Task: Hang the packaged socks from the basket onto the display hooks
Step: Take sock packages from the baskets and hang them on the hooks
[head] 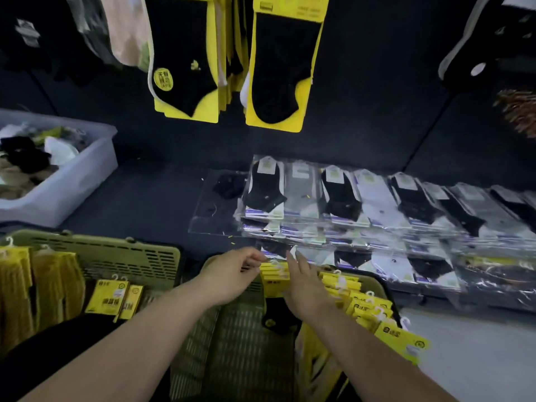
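My left hand (232, 274) and right hand (304, 285) meet over the far rim of the basket (232, 343) right in front of me. My left thumb and forefinger are curled and pinch the top of a yellow sock pack (274, 281), which stands in the basket against that far rim. My right fingers are straight and relaxed. They lie against the right side of the same pack and grip nothing. Just right of my right hand, a row of packs (368, 306) runs along the basket's right rim, white hangers up.

To the left is a second basket (116, 256), also holding yellow packs. Beyond my hands, bagged socks (342, 198) lie in overlapping rows on the dark shelf. Far left is a pale bin (72, 184) of loose socks. Farthest off, two hung packs (185, 62) of black socks on yellow cards dangle side by side before the dark wall.
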A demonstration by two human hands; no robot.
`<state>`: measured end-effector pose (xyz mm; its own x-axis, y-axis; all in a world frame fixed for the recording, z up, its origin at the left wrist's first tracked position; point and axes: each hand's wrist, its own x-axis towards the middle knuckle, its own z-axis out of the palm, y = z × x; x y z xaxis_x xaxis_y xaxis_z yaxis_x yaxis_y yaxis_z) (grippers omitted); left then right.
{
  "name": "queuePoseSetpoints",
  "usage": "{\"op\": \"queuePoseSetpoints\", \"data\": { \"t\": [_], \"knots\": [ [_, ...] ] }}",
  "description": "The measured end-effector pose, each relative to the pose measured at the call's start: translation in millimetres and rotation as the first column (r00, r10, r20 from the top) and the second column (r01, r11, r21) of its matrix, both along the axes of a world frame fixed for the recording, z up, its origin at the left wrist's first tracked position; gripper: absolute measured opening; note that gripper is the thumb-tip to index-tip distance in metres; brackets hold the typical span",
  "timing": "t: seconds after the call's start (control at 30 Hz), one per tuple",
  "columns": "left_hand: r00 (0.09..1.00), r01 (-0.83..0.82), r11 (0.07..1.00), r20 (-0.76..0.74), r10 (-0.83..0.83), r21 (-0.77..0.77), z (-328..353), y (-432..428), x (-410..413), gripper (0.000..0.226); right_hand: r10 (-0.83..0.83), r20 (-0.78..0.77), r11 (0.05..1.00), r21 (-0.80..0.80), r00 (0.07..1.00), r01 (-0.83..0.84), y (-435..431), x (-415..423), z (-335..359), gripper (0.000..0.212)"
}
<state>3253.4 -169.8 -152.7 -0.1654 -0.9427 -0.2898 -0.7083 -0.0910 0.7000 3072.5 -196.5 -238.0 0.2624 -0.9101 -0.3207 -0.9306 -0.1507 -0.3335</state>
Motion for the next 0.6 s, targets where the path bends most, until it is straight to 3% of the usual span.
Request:
{"op": "queuePoseSetpoints", "data": {
  "t": [0.1,0.23,0.37,0.47,0.53,0.6],
  "knots": [
    [1.0,0.016,1.0,0.026,-0.017,0.015,-1,-4,2,0.025,0.077,-0.181,0.99,-0.098,0.98,-0.096,-2,5,-23,0.076],
    [0.998,0.031,0.999,0.045,-0.032,0.021,3,-7,4,0.029,0.105,-0.173,0.969,-0.205,0.979,-0.14,8,-6,-37,0.05],
    [0.988,0.077,0.995,0.13,-0.084,0.06,5,-7,7,0.045,-0.078,0.16,0.994,-0.06,0.984,0.088,5,-20,-11,0.055],
    [0.988,0.043,0.992,0.14,-0.06,0.12,7,-5,8,0.081,-0.147,0.393,0.989,0.029,0.908,0.148,-3,-29,38,0.054],
    [0.998,0.042,0.988,0.036,-0.048,0.152,13,-3,5,0.101,-0.149,0.546,0.989,0.076,0.824,0.128,-4,-31,77,0.045],
    [0.983,0.049,0.993,-0.183,-0.028,0.111,21,-3,0,0.089,-0.148,0.693,0.989,0.104,0.706,0.105,-2,-31,111,0.04]
  ]
}}
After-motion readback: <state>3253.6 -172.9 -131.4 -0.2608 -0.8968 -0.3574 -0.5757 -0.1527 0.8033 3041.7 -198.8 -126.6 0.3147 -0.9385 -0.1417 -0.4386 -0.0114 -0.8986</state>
